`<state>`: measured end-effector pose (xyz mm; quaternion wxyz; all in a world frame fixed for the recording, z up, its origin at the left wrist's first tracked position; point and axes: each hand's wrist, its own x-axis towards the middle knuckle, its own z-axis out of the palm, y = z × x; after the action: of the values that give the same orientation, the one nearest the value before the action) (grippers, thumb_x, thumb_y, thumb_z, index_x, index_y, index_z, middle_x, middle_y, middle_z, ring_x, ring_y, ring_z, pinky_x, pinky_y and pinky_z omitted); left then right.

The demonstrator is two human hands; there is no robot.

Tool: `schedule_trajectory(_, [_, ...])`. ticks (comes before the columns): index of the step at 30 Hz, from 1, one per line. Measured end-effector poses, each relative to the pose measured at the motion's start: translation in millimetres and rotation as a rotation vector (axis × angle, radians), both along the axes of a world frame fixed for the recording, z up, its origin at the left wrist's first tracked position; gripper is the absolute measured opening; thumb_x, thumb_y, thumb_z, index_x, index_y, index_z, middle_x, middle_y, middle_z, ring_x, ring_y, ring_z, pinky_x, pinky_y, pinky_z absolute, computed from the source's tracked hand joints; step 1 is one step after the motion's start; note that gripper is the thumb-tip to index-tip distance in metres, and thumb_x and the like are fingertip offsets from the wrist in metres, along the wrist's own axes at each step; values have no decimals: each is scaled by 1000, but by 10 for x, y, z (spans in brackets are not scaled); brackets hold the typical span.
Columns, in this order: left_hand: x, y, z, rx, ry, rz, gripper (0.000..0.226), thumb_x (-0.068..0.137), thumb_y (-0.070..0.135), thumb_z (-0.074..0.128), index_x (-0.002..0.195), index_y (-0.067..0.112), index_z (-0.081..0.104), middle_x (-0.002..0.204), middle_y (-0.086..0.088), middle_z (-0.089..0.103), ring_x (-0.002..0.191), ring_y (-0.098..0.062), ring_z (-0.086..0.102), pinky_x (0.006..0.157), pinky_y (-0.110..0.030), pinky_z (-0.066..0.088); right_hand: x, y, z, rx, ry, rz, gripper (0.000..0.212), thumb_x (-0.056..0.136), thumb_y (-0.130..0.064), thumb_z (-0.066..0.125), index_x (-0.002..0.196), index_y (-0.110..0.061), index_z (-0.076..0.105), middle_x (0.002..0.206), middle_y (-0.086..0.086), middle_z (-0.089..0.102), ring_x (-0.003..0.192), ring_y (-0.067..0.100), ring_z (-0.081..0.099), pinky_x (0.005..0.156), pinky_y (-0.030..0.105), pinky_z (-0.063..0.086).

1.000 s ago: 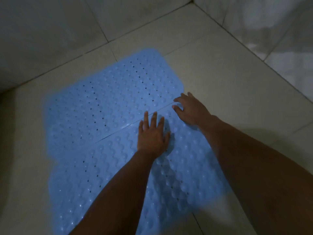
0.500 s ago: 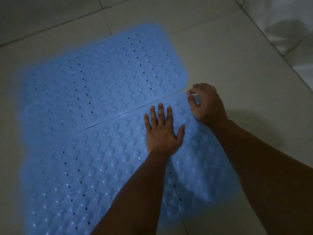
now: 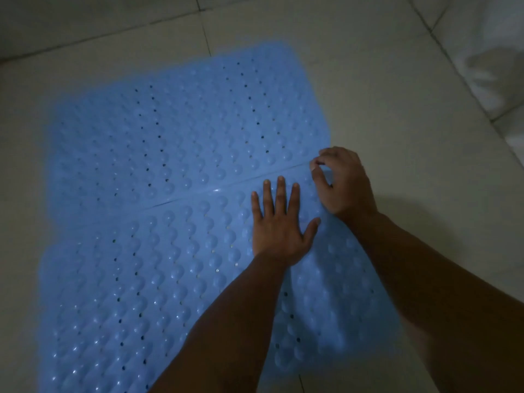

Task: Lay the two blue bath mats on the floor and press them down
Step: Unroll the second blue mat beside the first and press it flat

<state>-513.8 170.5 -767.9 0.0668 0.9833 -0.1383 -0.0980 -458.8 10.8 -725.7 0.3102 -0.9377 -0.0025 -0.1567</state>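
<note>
Pressing the near blue bath mat flat w/ left hand spread wide, right hand pinching its far right corner beside the far blue bath mat on the tiled floor; next: seat corner, I'd guess.

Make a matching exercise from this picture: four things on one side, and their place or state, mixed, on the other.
Things:
1. left hand
2. right hand
3. far bath mat
4. floor tiles

Place or state:
A. pale, lying under both mats
B. flat, fingers spread, on the near bath mat
C. untouched by the left hand
D. curled, pinching the near mat's corner at the seam

Pairs: 1-B, 2-D, 3-C, 4-A
</note>
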Motion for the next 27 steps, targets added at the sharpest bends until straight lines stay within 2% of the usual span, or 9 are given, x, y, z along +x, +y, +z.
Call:
schedule_trajectory(3, [93,13,156,-20,133,-1,91,95,80,14,165,25,-5,171,-9,-21,154,-33,-29,123,-61,-15,6,83,371,-5,48,46,21,95,-35,58,103,-21,71,115,2,67,116,28,59,94,47,52])
schedule_trajectory(5, [213,84,315,-183,275,6,82,100,72,21,166,25,4,173,-8,-13,157,-32,-23,125,-57,-13,34,154,626,-11,132,67,15,95,-33,60,103,-25,71,115,-1,67,115,27,58,96,45,51])
schedule_trajectory(8, [233,440,539,-464,111,118,61,102,48,34,153,17,47,163,-16,38,157,-38,20,125,-54,25,90,385,852,-45,257,80,17,96,-35,58,104,-26,70,115,2,67,114,30,58,96,45,49])
schedule_trajectory(11, [70,923,578,-402,-130,157,54,96,38,37,136,14,63,144,-15,60,147,-41,40,114,-54,43,29,795,743,-64,330,109,32,93,-43,49,108,-24,69,115,6,67,114,34,60,95,46,50])
schedule_trajectory(13, [-53,1215,564,-307,-162,184,50,96,36,39,133,16,65,141,-12,62,146,-40,42,112,-54,45,-151,1127,448,-107,401,171,52,93,-51,38,126,-21,66,132,10,63,130,34,54,106,47,44])
schedule_trajectory(15, [-115,1481,536,-218,-169,225,50,96,38,39,133,18,65,142,-9,61,148,-37,40,112,-53,45,-377,1434,101,-241,509,229,70,95,-56,27,150,-17,45,161,14,37,153,33,25,122,54,22])
schedule_trajectory(17, [-119,1668,495,-174,-175,252,51,95,38,39,135,18,64,144,-8,60,149,-35,38,112,-53,45,-560,1593,-189,-388,511,233,81,95,-65,20,161,-16,22,170,15,10,158,32,2,125,59,5])
schedule_trajectory(22, [-25,1798,384,-163,-194,261,47,98,37,43,137,18,62,148,-7,57,152,-32,34,113,-51,43,-680,1592,-315,-488,368,203,86,97,-69,31,163,-16,16,171,13,4,158,31,-2,123,61,8])
schedule_trajectory(27, [57,1804,302,-165,-179,223,47,103,39,41,140,19,59,153,-7,52,155,-31,27,117,-49,37,-680,1621,-330,-509,416,189,87,95,-69,34,163,-19,12,171,11,-1,158,30,-6,124,60,6])
